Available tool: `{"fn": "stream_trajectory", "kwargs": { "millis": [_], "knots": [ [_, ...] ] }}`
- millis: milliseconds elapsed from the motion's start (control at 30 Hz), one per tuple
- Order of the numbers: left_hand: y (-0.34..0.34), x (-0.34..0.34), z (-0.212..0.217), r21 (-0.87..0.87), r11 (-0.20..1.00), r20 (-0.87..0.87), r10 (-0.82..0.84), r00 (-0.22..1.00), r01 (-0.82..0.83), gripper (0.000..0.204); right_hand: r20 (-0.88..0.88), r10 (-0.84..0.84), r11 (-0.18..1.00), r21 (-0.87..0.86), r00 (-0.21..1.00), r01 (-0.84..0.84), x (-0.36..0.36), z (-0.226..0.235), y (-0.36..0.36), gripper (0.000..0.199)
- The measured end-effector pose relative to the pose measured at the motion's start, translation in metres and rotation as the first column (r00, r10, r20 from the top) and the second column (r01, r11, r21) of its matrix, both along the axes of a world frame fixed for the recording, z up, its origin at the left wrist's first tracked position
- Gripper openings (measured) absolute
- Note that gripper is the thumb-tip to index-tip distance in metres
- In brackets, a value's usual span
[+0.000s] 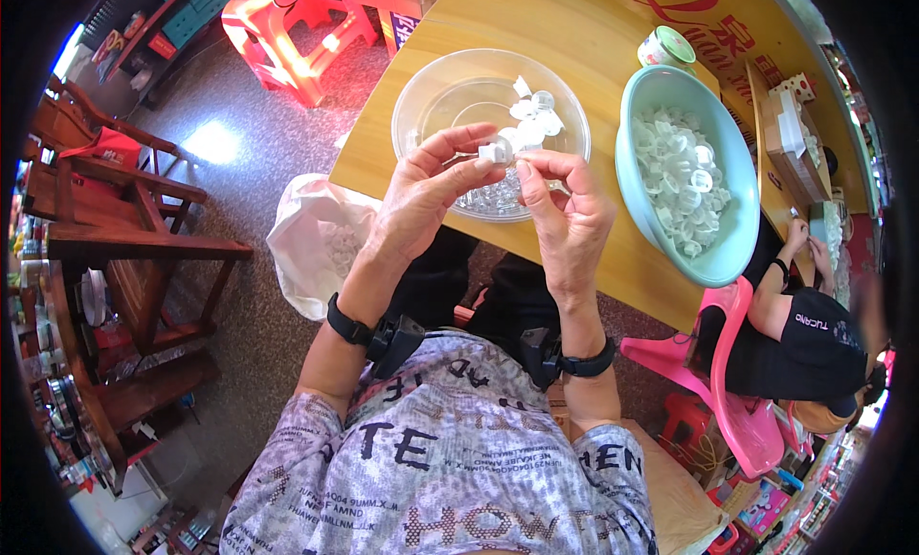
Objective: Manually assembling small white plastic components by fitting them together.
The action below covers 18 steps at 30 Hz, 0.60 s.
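Yellow wood-look worktop point(469, 19); on it at right, pale aqua plastic basin point(732, 225) heaped with translucent white plastic pieces point(680, 177); left of that, round clear plastic tub point(445, 90) with white pieces point(538, 122) and small glassy clear bits point(493, 203); left hand point(421, 180) over tub, grip narrow, holding small white blocky plastic piece point(494, 154), flat-faced, fairly opaque; right hand point(572, 210) just beside piece, thumb and forefinger nearly together, can't tell if that grip holds anything.
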<state>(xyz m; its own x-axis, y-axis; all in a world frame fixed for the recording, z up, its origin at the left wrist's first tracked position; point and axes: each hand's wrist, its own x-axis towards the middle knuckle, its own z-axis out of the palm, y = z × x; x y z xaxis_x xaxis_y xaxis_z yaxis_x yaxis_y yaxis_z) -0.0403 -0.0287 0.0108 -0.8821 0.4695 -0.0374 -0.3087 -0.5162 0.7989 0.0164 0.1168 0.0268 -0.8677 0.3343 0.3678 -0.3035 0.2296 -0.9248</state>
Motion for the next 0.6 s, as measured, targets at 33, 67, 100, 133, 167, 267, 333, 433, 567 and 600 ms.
{"fn": "stream_trajectory", "kwargs": {
  "millis": [33,67,100,133,167,267,333,433,567,600],
  "knots": [
    [0.001,0.000,0.001,-0.046,0.999,-0.011,0.007,1.000,-0.007,0.037,-0.016,0.007,1.000,-0.008,1.000,-0.007,0.000,-0.001,-0.001,0.009],
    [0.002,0.000,0.001,-0.045,0.999,-0.011,0.006,1.000,-0.007,0.037,-0.017,0.006,1.000,-0.008,1.000,-0.006,0.001,-0.001,-0.002,0.009],
    [0.004,0.001,-0.001,-0.037,0.999,-0.019,0.017,1.000,-0.017,0.040,-0.011,-0.008,1.000,-0.008,1.000,0.008,0.001,-0.001,-0.002,0.009],
    [0.005,0.001,-0.002,-0.029,0.999,-0.028,0.027,0.999,-0.028,0.042,-0.004,-0.022,1.000,-0.008,1.000,0.022,0.001,-0.002,-0.002,0.009],
    [0.005,0.001,-0.003,-0.027,0.999,-0.028,0.027,0.999,-0.028,0.042,-0.005,-0.022,1.000,-0.007,1.000,0.022,0.001,-0.002,-0.003,0.009],
    [0.006,0.003,-0.004,-0.075,0.997,-0.060,0.009,0.998,-0.014,0.043,-0.008,-0.015,0.998,-0.055,1.000,0.014,0.000,-0.005,-0.005,0.009],
    [0.009,0.006,-0.005,-0.098,0.993,-0.107,0.054,0.993,-0.065,0.039,0.012,-0.021,0.999,-0.049,1.000,0.022,0.001,-0.005,-0.005,0.009],
    [0.010,0.010,0.000,-0.081,0.995,-0.085,0.052,0.995,-0.059,0.035,0.006,-0.039,0.999,0.018,0.999,0.039,0.002,-0.004,-0.003,0.009],
    [0.008,0.010,-0.002,0.040,0.999,0.016,0.000,1.000,0.000,0.033,0.004,-0.031,0.999,0.019,0.999,0.031,0.002,-0.001,-0.003,0.009],
    [0.008,0.010,-0.004,0.042,0.999,0.006,0.003,1.000,-0.003,0.033,0.009,-0.034,0.999,0.032,0.999,0.033,0.002,0.000,-0.002,0.009]
  ]
}}
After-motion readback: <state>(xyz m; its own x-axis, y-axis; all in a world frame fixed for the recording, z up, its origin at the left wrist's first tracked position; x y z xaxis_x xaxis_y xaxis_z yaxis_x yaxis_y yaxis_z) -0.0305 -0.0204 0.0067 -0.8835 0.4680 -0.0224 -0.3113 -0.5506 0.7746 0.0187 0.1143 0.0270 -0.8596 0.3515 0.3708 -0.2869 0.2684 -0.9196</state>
